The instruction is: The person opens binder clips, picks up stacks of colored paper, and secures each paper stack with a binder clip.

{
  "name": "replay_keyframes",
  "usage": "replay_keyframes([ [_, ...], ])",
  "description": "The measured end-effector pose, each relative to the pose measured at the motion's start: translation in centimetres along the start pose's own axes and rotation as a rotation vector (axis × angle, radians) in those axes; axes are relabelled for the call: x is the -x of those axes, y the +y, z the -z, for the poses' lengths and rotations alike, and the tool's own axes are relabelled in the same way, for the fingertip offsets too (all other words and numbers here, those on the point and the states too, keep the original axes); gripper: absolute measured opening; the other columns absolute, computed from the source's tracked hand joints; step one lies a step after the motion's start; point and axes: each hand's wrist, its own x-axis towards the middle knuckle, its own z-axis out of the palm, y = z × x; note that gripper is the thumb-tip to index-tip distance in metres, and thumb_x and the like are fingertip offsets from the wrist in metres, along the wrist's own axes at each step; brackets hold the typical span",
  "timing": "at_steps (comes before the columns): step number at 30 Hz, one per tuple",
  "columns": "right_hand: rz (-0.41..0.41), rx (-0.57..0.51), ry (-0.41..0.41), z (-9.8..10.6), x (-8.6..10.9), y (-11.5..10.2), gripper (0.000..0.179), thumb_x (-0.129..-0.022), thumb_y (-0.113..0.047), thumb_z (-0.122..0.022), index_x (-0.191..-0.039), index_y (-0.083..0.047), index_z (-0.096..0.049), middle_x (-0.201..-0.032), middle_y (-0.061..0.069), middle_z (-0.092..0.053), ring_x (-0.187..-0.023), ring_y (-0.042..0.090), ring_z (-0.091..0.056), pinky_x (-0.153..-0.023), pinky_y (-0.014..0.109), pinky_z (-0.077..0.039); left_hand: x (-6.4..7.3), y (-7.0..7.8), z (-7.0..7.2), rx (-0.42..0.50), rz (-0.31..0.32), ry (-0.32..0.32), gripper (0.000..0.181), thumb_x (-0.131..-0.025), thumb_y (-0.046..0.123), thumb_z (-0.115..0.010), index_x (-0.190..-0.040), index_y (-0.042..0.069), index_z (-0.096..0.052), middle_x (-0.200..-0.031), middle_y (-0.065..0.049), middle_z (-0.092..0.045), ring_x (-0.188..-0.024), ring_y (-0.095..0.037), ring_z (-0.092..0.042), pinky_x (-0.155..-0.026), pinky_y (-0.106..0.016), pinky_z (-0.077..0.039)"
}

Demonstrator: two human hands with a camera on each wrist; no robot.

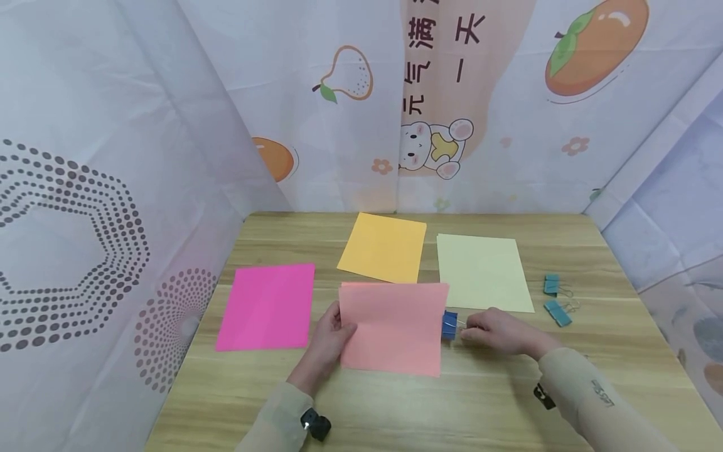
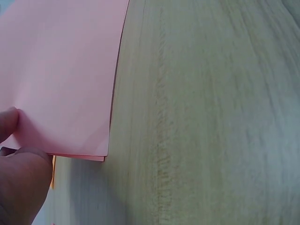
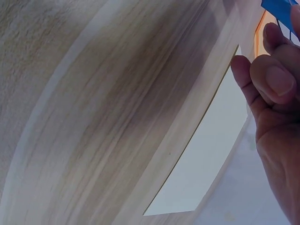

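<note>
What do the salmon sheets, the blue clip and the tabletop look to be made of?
Salmon sheets: probably matte paper; thin, crisp edges and no shine.
Blue clip: likely painted metal, from its smooth, even colour; plastic isn't ruled out.
Tabletop: wood or wood-look laminate; grain shows, which one is unclear.

The held sheets (image 1: 392, 329) are front and centre over the table (image 1: 407, 414), with the left hand (image 1: 329, 336) at their left edge. At their right edge is the gripped clip (image 1: 449, 326), whether on or just beside them being unclear, and right of that comes the right hand (image 1: 499, 331). The leftmost paper (image 1: 267, 307) lies left of the left hand. Behind the held sheets lies the rear paper (image 1: 385, 248), and right of it the right-hand paper (image 1: 486, 271). Farther right lie two loose clips (image 1: 551, 284), one behind the other. A curtain (image 1: 339, 157) hangs behind the table.
</note>
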Motion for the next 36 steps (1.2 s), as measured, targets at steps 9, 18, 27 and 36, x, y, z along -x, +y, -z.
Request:
replay_keyframes([
  [9, 0.048, -0.004, 0.011, 0.2, -0.1, -0.4, 0.029, -0.105, -0.032, -0.058, -0.079, -0.019, -0.062, -0.063, -0.015, -0.042, -0.057, 0.001, -0.041, -0.056, 0.021, -0.034, 0.1, -0.2, 0.1, -0.017, -0.007, -0.034, 0.045, -0.103, -0.001, -0.052, -0.146, 0.009, -0.047, -0.143, -0.016, -0.054, -0.128, -0.03, -0.056, -0.099, -0.039, -0.052],
  [18, 0.041, 0.003, 0.009, 0.4, -0.4, -1.2, 0.025, -0.105, -0.029, -0.058, -0.083, -0.019, -0.063, -0.065, -0.014, -0.045, -0.059, 0.002, -0.043, -0.057, 0.022, -0.035, 0.2, -0.1, 0.1, -0.016, -0.014, -0.06, 0.043, -0.103, 0.0, -0.053, -0.145, 0.008, -0.047, -0.139, -0.016, -0.056, -0.124, -0.027, -0.057, -0.095, -0.035, -0.053],
  [27, 0.061, 0.026, 0.044, 0.3, -0.6, -1.4, 0.024, -0.105, -0.027, -0.059, -0.082, -0.02, -0.061, -0.065, -0.015, -0.045, -0.058, 0.001, -0.042, -0.056, 0.022, -0.036, 0.3, 0.0, -0.3, -0.039, -0.05, -0.037, 0.031, -0.101, -0.001, -0.054, -0.131, 0.005, -0.052, -0.124, -0.016, -0.061, -0.107, -0.023, -0.062, -0.081, -0.031, -0.056],
  [36, 0.05, 0.04, 0.044, 0.6, -0.7, -2.0, 0.026, -0.105, -0.029, -0.058, -0.081, -0.02, -0.06, -0.066, -0.014, -0.046, -0.059, 0.001, -0.042, -0.056, 0.023, -0.036, 0.1, -0.1, -0.6, -0.015, -0.023, -0.008, 0.027, -0.098, -0.003, -0.056, -0.124, 0.004, -0.053, -0.113, -0.014, -0.062, -0.097, -0.022, -0.063, -0.075, -0.031, -0.056],
])
